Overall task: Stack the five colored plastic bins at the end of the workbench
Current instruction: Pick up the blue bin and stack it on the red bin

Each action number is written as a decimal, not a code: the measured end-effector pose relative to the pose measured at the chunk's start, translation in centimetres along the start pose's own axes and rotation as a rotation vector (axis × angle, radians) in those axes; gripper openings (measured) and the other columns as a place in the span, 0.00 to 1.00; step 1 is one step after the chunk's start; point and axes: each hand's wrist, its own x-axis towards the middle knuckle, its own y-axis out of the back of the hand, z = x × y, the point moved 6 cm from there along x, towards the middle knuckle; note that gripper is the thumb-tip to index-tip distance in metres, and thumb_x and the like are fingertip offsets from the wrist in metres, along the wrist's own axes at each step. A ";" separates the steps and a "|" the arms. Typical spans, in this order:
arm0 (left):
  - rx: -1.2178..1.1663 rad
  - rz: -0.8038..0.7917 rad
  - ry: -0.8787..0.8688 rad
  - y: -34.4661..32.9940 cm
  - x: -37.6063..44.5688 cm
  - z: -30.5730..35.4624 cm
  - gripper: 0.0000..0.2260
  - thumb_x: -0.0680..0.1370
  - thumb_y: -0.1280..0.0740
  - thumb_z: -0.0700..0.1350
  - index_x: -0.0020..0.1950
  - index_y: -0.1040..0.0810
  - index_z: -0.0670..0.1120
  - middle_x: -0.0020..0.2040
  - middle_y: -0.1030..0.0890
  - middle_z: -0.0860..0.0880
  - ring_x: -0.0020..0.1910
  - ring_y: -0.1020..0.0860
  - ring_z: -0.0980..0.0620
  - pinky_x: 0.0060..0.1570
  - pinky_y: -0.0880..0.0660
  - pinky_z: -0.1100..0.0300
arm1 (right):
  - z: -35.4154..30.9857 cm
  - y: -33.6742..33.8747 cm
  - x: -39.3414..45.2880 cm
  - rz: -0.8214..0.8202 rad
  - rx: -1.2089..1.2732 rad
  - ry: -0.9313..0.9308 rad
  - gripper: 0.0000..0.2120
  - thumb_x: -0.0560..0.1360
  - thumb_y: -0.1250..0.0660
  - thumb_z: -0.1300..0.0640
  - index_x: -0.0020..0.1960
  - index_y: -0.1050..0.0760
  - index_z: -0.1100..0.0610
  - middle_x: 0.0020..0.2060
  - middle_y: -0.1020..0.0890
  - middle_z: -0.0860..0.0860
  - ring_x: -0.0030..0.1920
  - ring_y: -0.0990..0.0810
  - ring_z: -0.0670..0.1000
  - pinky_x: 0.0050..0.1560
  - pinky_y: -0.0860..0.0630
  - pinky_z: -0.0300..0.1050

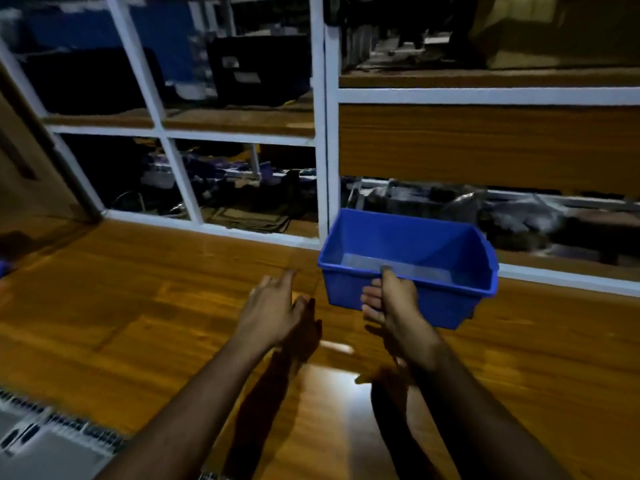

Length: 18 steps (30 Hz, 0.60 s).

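To do this step well, I think the blue bin (pixel 408 265) should stay level while it is carried, and be set square so the other 4 bins can nest into it. It is now right of the frame centre, above the wooden workbench (pixel 138 306), near the white window frame (pixel 323 133). The right hand (pixel 389 299) pinches its near rim, thumb over the edge. The left hand (pixel 277 303), at the centre, is spread and holds nothing.
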 end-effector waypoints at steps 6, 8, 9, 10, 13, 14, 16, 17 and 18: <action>-0.368 -0.062 -0.015 -2.2 4.7 0.4 0.19 0.76 0.35 0.52 0.67 0.28 0.50 0.58 0.18 0.47 0.56 0.20 0.46 0.54 0.23 0.49 | -0.4 -1.6 0.2 0.028 0.246 -0.065 0.18 0.81 0.43 0.51 0.60 0.26 0.65 0.40 0.21 0.56 0.37 0.24 0.51 0.48 0.24 0.50; -0.545 -0.077 0.049 -2.3 6.6 0.1 0.08 0.78 0.36 0.47 0.51 0.19 0.46 0.47 0.16 0.42 0.48 0.19 0.41 0.48 0.24 0.46 | 0.4 -1.9 -0.2 0.062 0.275 -0.038 0.15 0.81 0.44 0.52 0.55 0.25 0.62 0.37 0.23 0.55 0.34 0.24 0.49 0.43 0.22 0.46; -0.693 -0.120 0.121 -2.5 7.2 -0.2 0.09 0.78 0.37 0.47 0.44 0.20 0.45 0.42 0.17 0.41 0.44 0.19 0.40 0.45 0.23 0.43 | 1.0 -1.7 -0.5 0.109 0.275 -0.019 0.13 0.81 0.42 0.52 0.49 0.25 0.61 0.33 0.23 0.54 0.31 0.24 0.48 0.34 0.23 0.43; -0.824 -0.160 0.198 -2.8 7.6 -0.5 0.10 0.79 0.38 0.47 0.42 0.22 0.45 0.40 0.18 0.41 0.42 0.19 0.39 0.44 0.22 0.42 | 1.6 -1.5 -0.6 0.162 0.248 0.006 0.13 0.80 0.40 0.53 0.43 0.26 0.60 0.30 0.23 0.54 0.26 0.25 0.47 0.27 0.26 0.40; -0.968 -0.242 0.288 -2.7 7.9 -1.8 0.07 0.79 0.38 0.47 0.42 0.25 0.48 0.42 0.19 0.44 0.43 0.18 0.41 0.45 0.20 0.44 | 2.6 -1.0 -1.7 0.261 0.165 0.051 0.16 0.78 0.37 0.54 0.37 0.26 0.63 0.24 0.23 0.55 0.19 0.27 0.47 0.21 0.29 0.36; -0.986 -0.259 0.279 -2.6 8.0 -2.3 0.07 0.79 0.38 0.46 0.43 0.25 0.47 0.42 0.20 0.44 0.43 0.18 0.42 0.44 0.21 0.46 | 2.9 -1.1 -2.2 0.264 0.147 0.051 0.15 0.78 0.37 0.55 0.37 0.26 0.64 0.22 0.24 0.55 0.18 0.28 0.47 0.20 0.30 0.35; -1.018 -0.273 0.254 -2.4 8.4 -3.2 0.05 0.78 0.36 0.45 0.43 0.27 0.47 0.41 0.22 0.45 0.41 0.19 0.43 0.44 0.21 0.46 | 3.3 -1.1 -3.3 0.260 0.078 0.051 0.16 0.79 0.37 0.55 0.35 0.27 0.63 0.19 0.25 0.53 0.17 0.29 0.47 0.19 0.32 0.34; -1.014 -0.271 0.234 -2.4 8.7 -3.8 0.05 0.77 0.35 0.44 0.42 0.27 0.47 0.41 0.21 0.45 0.41 0.20 0.44 0.44 0.21 0.45 | 3.8 -1.1 -3.8 0.266 0.014 0.057 0.17 0.78 0.36 0.53 0.34 0.26 0.63 0.19 0.25 0.53 0.17 0.30 0.48 0.19 0.33 0.34; -0.978 -0.247 0.205 -2.2 9.2 -4.3 0.05 0.76 0.34 0.44 0.41 0.27 0.46 0.40 0.20 0.44 0.40 0.19 0.43 0.43 0.21 0.44 | 4.2 -1.0 -4.2 0.276 -0.061 0.069 0.18 0.78 0.36 0.53 0.34 0.26 0.62 0.19 0.25 0.53 0.18 0.30 0.49 0.20 0.34 0.34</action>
